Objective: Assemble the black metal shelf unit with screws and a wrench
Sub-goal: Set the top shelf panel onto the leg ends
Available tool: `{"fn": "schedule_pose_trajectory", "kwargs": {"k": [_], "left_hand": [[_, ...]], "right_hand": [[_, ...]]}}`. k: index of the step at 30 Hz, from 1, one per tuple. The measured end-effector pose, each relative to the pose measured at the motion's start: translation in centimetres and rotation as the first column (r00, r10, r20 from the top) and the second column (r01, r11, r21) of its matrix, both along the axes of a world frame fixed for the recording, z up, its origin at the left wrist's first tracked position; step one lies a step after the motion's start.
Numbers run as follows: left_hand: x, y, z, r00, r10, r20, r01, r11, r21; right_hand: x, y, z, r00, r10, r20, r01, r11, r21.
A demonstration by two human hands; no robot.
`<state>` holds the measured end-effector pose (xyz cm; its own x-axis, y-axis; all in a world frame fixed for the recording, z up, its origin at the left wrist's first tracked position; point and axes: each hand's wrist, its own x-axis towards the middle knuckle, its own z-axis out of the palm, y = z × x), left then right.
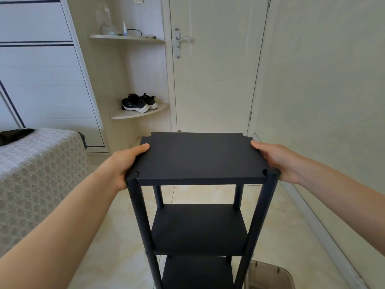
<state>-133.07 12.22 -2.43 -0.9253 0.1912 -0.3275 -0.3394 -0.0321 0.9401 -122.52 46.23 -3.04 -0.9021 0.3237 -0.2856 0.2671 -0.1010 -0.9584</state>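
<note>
- The black metal shelf unit stands upright on the pale tiled floor, in the middle of the view and straight in front of the person
- Three of its tiers show: the top shelf, a middle shelf and a lower shelf, which the bottom edge of the picture cuts off
- Round black posts stand at the corners; the near left post and the near right post fit into notches in the top shelf's near corners
- The left hand grips the left edge of the top shelf, thumb flat on the upper face; the other fingers go under the edge, so the shelf is pinched between them
- The right hand holds the right edge the same way, thumb on top and fingers hidden below
- A bed with a patterned grey cover lies at the left, a dark cloth on it
- Behind the unit is a closed white door with a silver handle
- Black sneakers sit on a curved corner shelf left of the door
- A translucent plastic bin is on the floor at the unit's lower right
</note>
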Motion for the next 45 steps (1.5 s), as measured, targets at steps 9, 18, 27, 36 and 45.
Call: {"fn": "schedule_pose_trajectory", "kwargs": {"k": [9, 18, 27, 36, 45], "left_hand": [[-0.1, 0.7, -0.6, 0.977, 0.214, 0.007, -0.214, 0.976, 0.039], [2.6, 4.3, -0.9, 0.906, 0.42, 0.046, -0.42, 0.881, 0.219], [8.4, 8.1, -0.8, 0.895, 0.437, 0.091, -0.431, 0.794, 0.429], [9.0, 5.3, -1.4, 0.988, 0.128, -0.084, -0.104, 0.964, 0.246], [3.5, 1.7, -2.5, 0.834, 0.114, -0.539, -0.222, 0.965, -0.138]], "right_hand": [[1.3, 0.4, 0.2, 0.977, -0.183, -0.107, 0.191, 0.98, 0.062], [2.9, -4.8, -0.9, 0.976, -0.215, -0.048, 0.206, 0.969, -0.137], [2.2, -9.4, -1.0, 0.983, 0.045, -0.178, -0.124, 0.878, -0.462], [2.7, -8.8, -1.9, 0.963, -0.084, -0.258, -0.03, 0.912, -0.408], [2.6, -8.8, -2.3, 0.955, -0.121, -0.271, -0.003, 0.909, -0.417]]}}
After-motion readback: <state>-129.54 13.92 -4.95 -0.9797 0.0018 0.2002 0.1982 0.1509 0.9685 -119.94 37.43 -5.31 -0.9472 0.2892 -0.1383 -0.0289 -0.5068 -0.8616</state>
